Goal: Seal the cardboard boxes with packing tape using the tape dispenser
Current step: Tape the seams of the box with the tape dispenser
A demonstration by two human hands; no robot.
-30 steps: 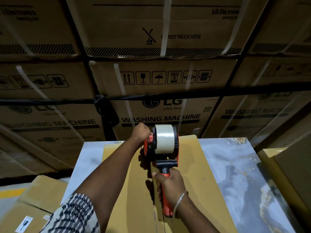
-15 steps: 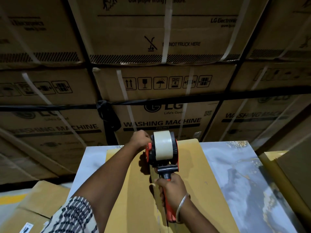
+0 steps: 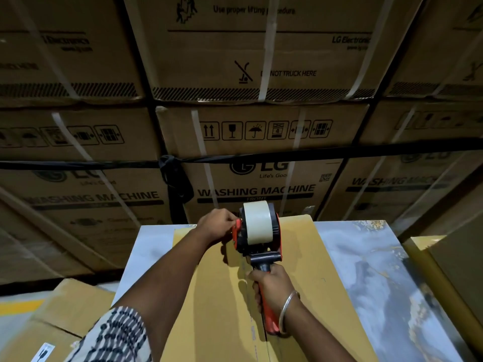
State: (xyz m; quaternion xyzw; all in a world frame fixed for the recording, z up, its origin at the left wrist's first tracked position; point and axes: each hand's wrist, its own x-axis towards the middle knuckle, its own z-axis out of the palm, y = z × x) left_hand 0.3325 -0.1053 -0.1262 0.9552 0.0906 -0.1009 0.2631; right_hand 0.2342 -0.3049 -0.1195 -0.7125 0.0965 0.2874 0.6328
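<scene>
— Where's the tape dispenser (image 3: 257, 232)?
— At the far end of the cardboard box (image 3: 209, 296) seam; right hand (image 3: 274, 286) gripping its handle, left hand (image 3: 217, 224) closed at its side.
— Progress?
— Looks like the strip's barely begun — the seam remains.

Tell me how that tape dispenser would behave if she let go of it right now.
The tape dispenser looks top-heavy, with its roll high above a narrow base, so it would probably tip. Its handle, gripped by the right hand, looks rigid.

Strapped washing machine cartons (image 3: 261, 152) behind a marbled table (image 3: 366, 270).
</scene>
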